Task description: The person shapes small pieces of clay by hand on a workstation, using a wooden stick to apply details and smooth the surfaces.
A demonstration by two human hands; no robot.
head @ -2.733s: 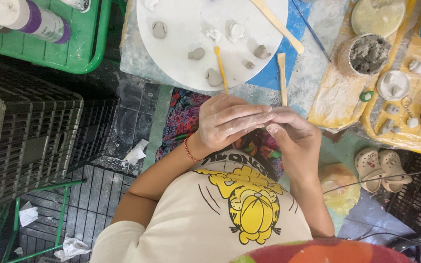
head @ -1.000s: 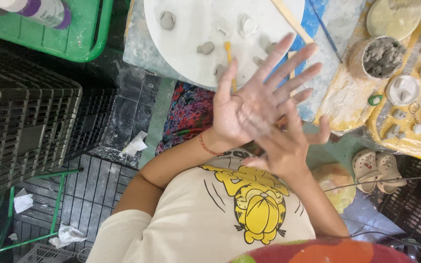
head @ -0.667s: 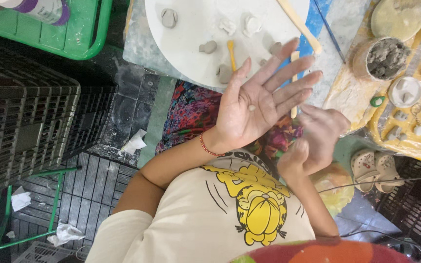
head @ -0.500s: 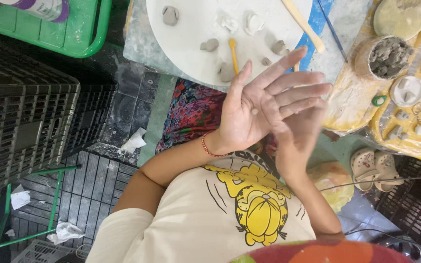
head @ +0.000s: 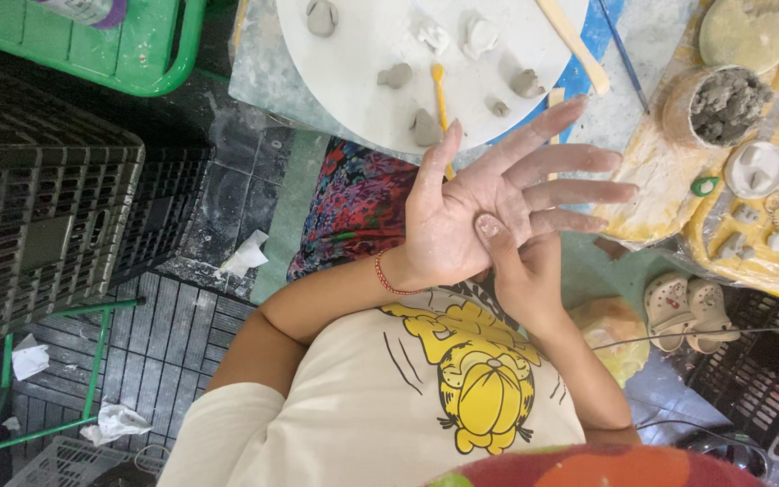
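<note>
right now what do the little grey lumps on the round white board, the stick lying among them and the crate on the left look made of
Grey lumps: probably soft clay, matte, with uneven pinched shapes.
Round white board: smooth and flat, dusted grey; plastic or coated wood, hard to tell.
Stick: yellow-orange, thin; plastic or painted wood, hard to tell.
Crate: dark moulded plastic, judging by its regular grid of slots.

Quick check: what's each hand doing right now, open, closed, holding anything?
Left hand: open, palm up, fingers spread, holding nothing.
Right hand: thumb pressed on the left palm; grip cannot be told.
</note>
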